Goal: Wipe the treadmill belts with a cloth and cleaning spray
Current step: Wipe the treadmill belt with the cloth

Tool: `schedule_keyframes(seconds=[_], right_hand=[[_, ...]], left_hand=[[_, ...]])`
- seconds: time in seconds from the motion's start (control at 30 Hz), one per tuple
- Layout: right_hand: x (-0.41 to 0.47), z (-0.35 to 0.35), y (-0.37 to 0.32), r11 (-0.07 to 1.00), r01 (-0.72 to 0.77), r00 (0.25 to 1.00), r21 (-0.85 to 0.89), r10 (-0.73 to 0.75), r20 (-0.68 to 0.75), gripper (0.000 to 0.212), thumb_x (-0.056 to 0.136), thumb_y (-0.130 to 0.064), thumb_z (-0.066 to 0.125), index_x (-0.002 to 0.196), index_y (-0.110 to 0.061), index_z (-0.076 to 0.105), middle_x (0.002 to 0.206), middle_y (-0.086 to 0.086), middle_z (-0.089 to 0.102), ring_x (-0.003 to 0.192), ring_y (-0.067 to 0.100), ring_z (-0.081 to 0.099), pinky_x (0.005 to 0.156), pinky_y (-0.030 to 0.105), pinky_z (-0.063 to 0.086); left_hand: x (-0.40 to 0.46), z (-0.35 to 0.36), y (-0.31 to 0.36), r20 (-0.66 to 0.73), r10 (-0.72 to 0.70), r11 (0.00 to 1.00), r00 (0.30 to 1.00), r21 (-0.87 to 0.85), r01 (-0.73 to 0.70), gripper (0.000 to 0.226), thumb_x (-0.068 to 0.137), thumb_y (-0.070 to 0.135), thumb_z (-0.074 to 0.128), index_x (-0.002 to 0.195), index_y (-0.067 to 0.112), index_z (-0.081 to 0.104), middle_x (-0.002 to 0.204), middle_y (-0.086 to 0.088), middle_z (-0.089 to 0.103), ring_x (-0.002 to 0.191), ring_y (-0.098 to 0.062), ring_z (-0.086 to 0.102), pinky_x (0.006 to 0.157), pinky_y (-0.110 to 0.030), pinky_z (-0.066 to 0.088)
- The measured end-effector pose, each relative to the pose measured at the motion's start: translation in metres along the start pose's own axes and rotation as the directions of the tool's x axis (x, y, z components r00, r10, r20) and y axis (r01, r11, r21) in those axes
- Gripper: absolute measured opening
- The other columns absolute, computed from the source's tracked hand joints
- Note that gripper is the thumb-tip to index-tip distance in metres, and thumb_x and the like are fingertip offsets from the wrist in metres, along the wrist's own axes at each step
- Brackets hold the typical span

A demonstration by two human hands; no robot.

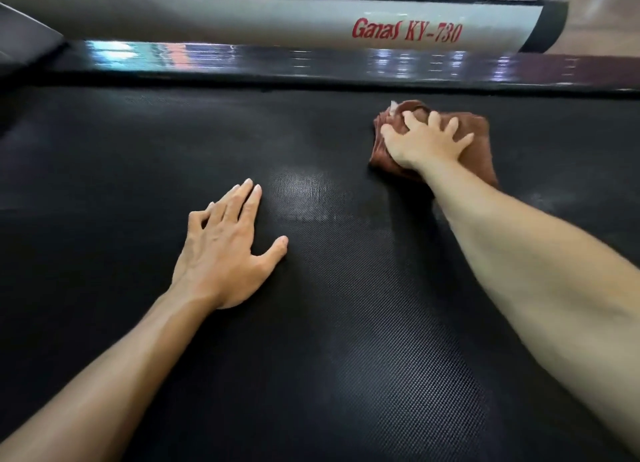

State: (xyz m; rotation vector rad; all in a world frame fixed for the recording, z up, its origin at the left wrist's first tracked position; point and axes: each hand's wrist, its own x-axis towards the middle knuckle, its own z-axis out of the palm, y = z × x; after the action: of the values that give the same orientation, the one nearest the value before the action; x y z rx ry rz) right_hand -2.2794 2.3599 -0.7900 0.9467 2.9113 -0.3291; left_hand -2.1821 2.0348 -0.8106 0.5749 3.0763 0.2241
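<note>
A: Risk here? Crumpled brown microfibre cloth on the black textured treadmill belt, near the glossy black side rail, may bunch and skip patches under uneven pressure.

B: Pose? Right hand, fingers spread, presses it flat, nothing pinched; left hand braces open-palmed, well apart.

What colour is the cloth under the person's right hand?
Reddish brown; the cloth shows clearly in the head view.

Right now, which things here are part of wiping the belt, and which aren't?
In use: brown cloth under the right hand; black treadmill belt; left hand flat on it.
Not in use: glossy side rail; grey side cover. No spray bottle in view.
</note>
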Motion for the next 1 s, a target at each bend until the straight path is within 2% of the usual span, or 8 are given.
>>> schedule_keyframes(seconds=[0.1, 0.2, 0.3, 0.43, 0.53, 0.63, 0.83, 1.0], right_hand=[[0.003, 0.007, -0.052, 0.992, 0.124, 0.992, -0.019, -0.124, -0.006, 0.068, 0.096, -0.067, 0.026, 0.160, -0.043, 0.029, 0.172, 0.009, 0.013, 0.157, 0.046, -0.003, 0.118, 0.073, -0.007], [-0.034, 0.025, -0.096, 0.875, 0.476, 0.879, -0.091, -0.475, 0.038, 0.065, 0.097, -0.068, 0.026, 0.159, -0.049, 0.026, 0.174, 0.003, 0.011, 0.159, 0.038, 0.000, 0.122, 0.067, -0.005], [-0.056, 0.032, -0.095, 0.793, 0.599, 0.801, -0.114, -0.596, 0.064, 0.067, 0.096, -0.074, 0.029, 0.159, -0.051, 0.025, 0.174, -0.003, 0.012, 0.160, 0.029, 0.004, 0.126, 0.058, 0.000], [-0.020, 0.018, -0.033, 0.900, 0.411, 0.906, -0.143, -0.421, -0.041, 0.077, 0.087, -0.082, 0.027, 0.158, -0.050, 0.027, 0.172, -0.005, 0.019, 0.157, 0.026, 0.013, 0.125, 0.056, 0.007], [0.008, 0.002, 0.000, 0.993, 0.105, 0.993, -0.050, -0.107, -0.041, 0.080, 0.089, -0.082, 0.026, 0.161, -0.046, 0.026, 0.173, 0.002, 0.015, 0.159, 0.035, 0.004, 0.125, 0.060, -0.003], [0.009, 0.006, -0.027, 0.997, -0.068, 0.996, -0.024, 0.067, -0.062, 0.083, 0.090, -0.081, 0.025, 0.162, -0.041, 0.026, 0.173, 0.009, 0.014, 0.157, 0.045, -0.002, 0.122, 0.064, -0.011], [-0.049, 0.038, -0.126, 0.879, 0.468, 0.883, -0.094, -0.469, 0.013, 0.071, 0.096, -0.078, 0.022, 0.160, -0.049, 0.025, 0.174, 0.002, 0.012, 0.159, 0.037, -0.001, 0.124, 0.060, -0.009], [-0.017, 0.023, -0.080, 0.915, 0.379, 0.921, -0.136, -0.387, -0.037, 0.078, 0.090, -0.084, 0.025, 0.158, -0.049, 0.028, 0.171, 0.000, 0.020, 0.158, 0.033, 0.009, 0.125, 0.058, 0.000]], left_hand=[[0.001, 0.001, -0.001, 0.000, -0.002, 1.000, 1.000, 0.002, 0.002, 0.102, 0.076, 0.078, 0.002, 0.164, 0.026, 0.003, 0.171, 0.012, -0.005, 0.155, -0.003, -0.005, 0.121, -0.033, 0.009], [0.001, 0.000, -0.002, 0.017, 0.004, 1.000, 1.000, -0.005, -0.004, 0.102, 0.076, 0.079, 0.003, 0.164, 0.027, 0.002, 0.171, 0.012, -0.005, 0.155, -0.005, -0.003, 0.121, -0.034, 0.010], [0.001, -0.001, -0.003, 0.009, 0.006, 1.000, 1.000, -0.005, -0.006, 0.102, 0.077, 0.080, 0.003, 0.164, 0.027, 0.002, 0.171, 0.011, -0.005, 0.155, -0.006, -0.002, 0.122, -0.035, 0.011], [0.001, 0.001, -0.002, -0.006, 0.010, 1.000, 1.000, -0.028, -0.010, 0.102, 0.078, 0.080, 0.006, 0.164, 0.026, 0.006, 0.171, 0.012, -0.002, 0.156, -0.005, -0.001, 0.121, -0.036, 0.011], [0.001, 0.002, -0.001, -0.010, 0.002, 1.000, 1.000, -0.013, -0.002, 0.102, 0.077, 0.079, 0.004, 0.164, 0.026, 0.006, 0.171, 0.011, -0.002, 0.155, -0.004, -0.002, 0.121, -0.035, 0.010], [0.002, 0.003, 0.000, -0.013, -0.001, 1.000, 1.000, 0.007, 0.001, 0.102, 0.077, 0.079, 0.003, 0.164, 0.026, 0.005, 0.171, 0.011, -0.003, 0.155, -0.005, -0.003, 0.121, -0.035, 0.010], [0.001, 0.001, 0.000, -0.001, 0.010, 1.000, 1.000, -0.004, -0.010, 0.101, 0.078, 0.079, 0.005, 0.164, 0.026, 0.005, 0.171, 0.009, -0.002, 0.156, -0.008, -0.001, 0.121, -0.037, 0.012], [0.000, -0.001, -0.001, -0.002, 0.008, 1.000, 1.000, -0.010, -0.008, 0.101, 0.078, 0.079, 0.005, 0.164, 0.026, 0.005, 0.171, 0.011, -0.002, 0.155, -0.004, -0.004, 0.121, -0.035, 0.009]])
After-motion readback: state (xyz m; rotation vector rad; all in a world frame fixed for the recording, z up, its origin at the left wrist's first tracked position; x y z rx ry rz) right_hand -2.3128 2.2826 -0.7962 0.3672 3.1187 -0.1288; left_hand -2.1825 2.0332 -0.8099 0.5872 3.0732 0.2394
